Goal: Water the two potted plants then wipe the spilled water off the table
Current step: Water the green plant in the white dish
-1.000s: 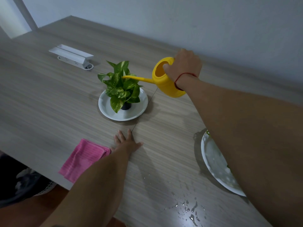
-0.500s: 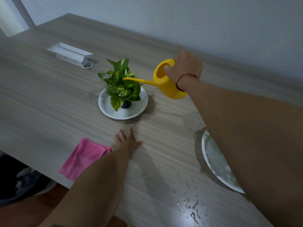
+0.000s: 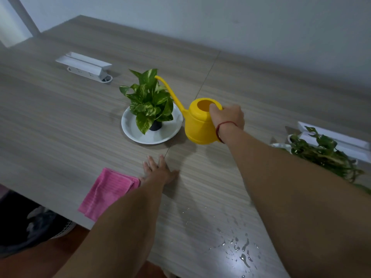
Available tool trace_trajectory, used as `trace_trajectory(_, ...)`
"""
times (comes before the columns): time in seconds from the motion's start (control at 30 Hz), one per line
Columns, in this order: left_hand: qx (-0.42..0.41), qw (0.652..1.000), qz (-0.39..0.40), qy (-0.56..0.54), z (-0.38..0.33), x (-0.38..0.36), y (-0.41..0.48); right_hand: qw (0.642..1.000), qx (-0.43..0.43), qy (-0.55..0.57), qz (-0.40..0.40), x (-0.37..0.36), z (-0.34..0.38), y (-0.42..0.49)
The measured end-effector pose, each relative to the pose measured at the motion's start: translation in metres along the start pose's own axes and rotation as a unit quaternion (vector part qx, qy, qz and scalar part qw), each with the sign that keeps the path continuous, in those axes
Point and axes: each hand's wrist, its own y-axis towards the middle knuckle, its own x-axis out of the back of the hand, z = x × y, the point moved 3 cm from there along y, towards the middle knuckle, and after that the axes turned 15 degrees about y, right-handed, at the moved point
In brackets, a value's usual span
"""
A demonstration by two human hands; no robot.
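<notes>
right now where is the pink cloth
In the head view the pink cloth lies lower left at the near edge of the table, just left of the left hand resting flat on it.

The watering can (image 3: 200,125) is yellow, the ribbed cloth (image 3: 106,193) pink, the plate (image 3: 140,136) white, the plant (image 3: 150,97) green marbled cream, the table (image 3: 60,121) grey-brown striped.
</notes>
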Motion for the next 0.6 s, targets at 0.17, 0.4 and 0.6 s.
trace_trajectory(0.17,0.001,1.000,-0.020,-0.017,0.000,0.007,-0.012,0.989,-0.091,0.112,-0.033,0.006,-0.040,-0.014)
trace_trajectory(0.4,-0.063,0.987,-0.150,-0.014,-0.042,0.046,-0.065,0.981,-0.109,0.149,-0.054,0.053,-0.060,-0.024)
trace_trajectory(0.6,-0.104,0.966,-0.235,0.027,-0.089,0.073,-0.136,0.972,-0.093,0.202,-0.078,0.136,-0.055,-0.038)
